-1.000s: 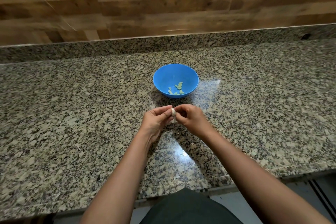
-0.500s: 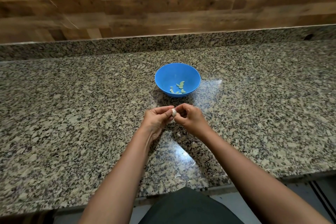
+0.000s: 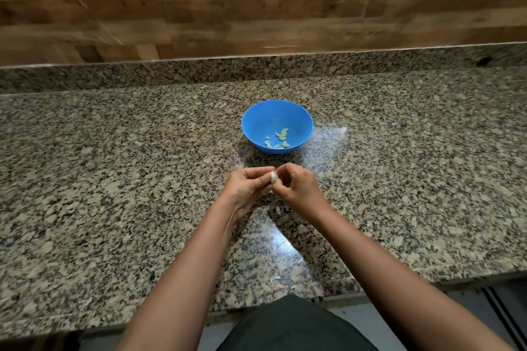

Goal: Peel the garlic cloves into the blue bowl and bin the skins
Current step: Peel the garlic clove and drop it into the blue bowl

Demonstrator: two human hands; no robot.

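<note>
hidden: clove [image 3: 273, 177] mostly covered by fingers | left hand [image 3: 247, 186] pinches clove | right hand [image 3: 296, 186] pinches it too, fingers curled | bowl [image 3: 258, 122] just beyond hands

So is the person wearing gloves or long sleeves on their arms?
No. The left hand and right hand are bare, no gloves, and no rings or watch show. Both forearms are uncovered as far as the view reaches, with no sleeves. Only dark clothing shows below.

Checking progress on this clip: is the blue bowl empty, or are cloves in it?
Not empty: several pale peeled cloves lie on the bottom of the upright blue bowl.
</note>
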